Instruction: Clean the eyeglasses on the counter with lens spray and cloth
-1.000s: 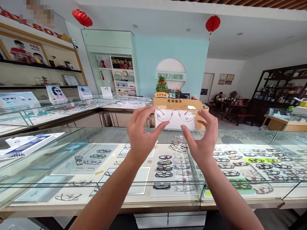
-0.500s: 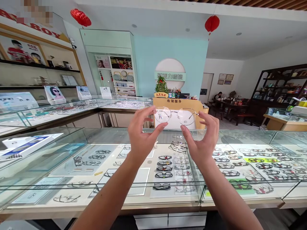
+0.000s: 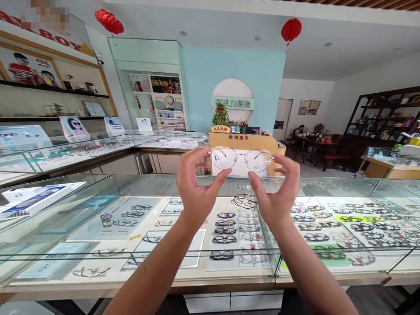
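A pair of thin-rimmed round eyeglasses (image 3: 241, 156) is held up above the glass display case, lenses side by side. My left hand (image 3: 197, 183) is closed on its left end, fingertips at the upper outer corner and thumb by the lower edge of the lens. On the other end, my right hand (image 3: 277, 186) grips in the same way, thumb below the right lens. A small printed mark shows on the right lens. The temples show through the lenses, pointing away from me.
Below my arms the glass display case (image 3: 157, 273) holds several rows of eyeglasses (image 3: 224, 239). A white and blue box (image 3: 39, 199) lies on its left top. Beyond stands a wooden cashier counter (image 3: 278, 153) with a plant (image 3: 220, 116). Far right, a person (image 3: 299, 130) sits at a table.
The eyeglasses have tilted, so the temples now show through the lenses. My left hand has shifted slightly to the right; my right hand stays nearly in place.
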A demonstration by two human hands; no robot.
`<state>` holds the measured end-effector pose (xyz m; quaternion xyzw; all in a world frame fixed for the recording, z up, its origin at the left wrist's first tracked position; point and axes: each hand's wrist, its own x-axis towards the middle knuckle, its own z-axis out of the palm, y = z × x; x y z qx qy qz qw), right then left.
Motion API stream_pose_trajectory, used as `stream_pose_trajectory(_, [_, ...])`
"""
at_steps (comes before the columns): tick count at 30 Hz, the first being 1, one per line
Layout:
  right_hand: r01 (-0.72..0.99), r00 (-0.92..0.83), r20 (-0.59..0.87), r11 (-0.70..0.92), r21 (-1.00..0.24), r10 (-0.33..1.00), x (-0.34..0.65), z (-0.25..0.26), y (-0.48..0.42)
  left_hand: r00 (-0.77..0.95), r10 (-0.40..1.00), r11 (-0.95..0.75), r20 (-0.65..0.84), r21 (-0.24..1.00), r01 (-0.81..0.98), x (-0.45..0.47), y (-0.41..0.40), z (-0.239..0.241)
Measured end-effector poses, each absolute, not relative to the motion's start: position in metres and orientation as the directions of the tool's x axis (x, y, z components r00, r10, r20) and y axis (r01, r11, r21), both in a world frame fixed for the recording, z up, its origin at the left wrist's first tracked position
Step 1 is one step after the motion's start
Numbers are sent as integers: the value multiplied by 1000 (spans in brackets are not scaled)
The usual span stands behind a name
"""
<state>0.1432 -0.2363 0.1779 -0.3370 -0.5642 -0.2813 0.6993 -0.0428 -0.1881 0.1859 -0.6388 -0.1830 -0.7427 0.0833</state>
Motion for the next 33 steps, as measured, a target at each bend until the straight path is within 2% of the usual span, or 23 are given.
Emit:
stream_pose_trajectory(16, [633, 322, 933, 697, -338, 160, 142, 172, -225, -137, -157, -835, 978, -58, 548, -34, -198, 192])
stream_pose_trajectory(24, [625, 323, 927, 692, -362, 193, 144, 169, -221, -142, -57, -829, 988, 33, 559, -30, -201, 193])
stream_pose_trajectory(33, [605, 341, 916, 697, -386, 211, 143, 171, -217, -166, -61, -829, 984, 42, 558, -24, -204, 198])
